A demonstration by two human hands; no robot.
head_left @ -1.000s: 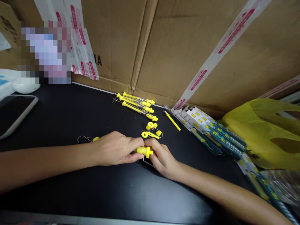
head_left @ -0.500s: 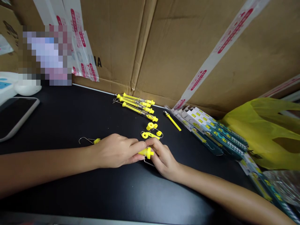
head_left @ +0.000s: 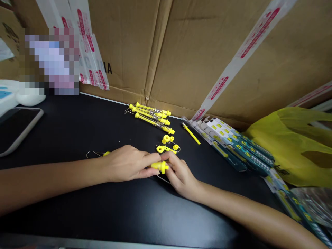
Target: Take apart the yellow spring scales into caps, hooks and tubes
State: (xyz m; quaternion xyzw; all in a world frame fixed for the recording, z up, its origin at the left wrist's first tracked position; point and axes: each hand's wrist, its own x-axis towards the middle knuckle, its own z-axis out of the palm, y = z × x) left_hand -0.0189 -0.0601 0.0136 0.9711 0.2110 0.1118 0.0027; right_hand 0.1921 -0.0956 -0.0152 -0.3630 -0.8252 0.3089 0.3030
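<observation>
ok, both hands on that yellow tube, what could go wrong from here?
1. The yellow tube is pinched only at the fingertips of the left hand and right hand; a slip could drop it onto the black table.
2. The loose yellow parts lie just beyond the right hand; a nudge might scatter them.
3. The wire hook pokes out beside the left wrist and could snag skin.

Even, moderately bright overhead light, faint sheen on the black table (head_left: pixel 77 128), wide-angle bending at edges, one pixelated patch.
</observation>
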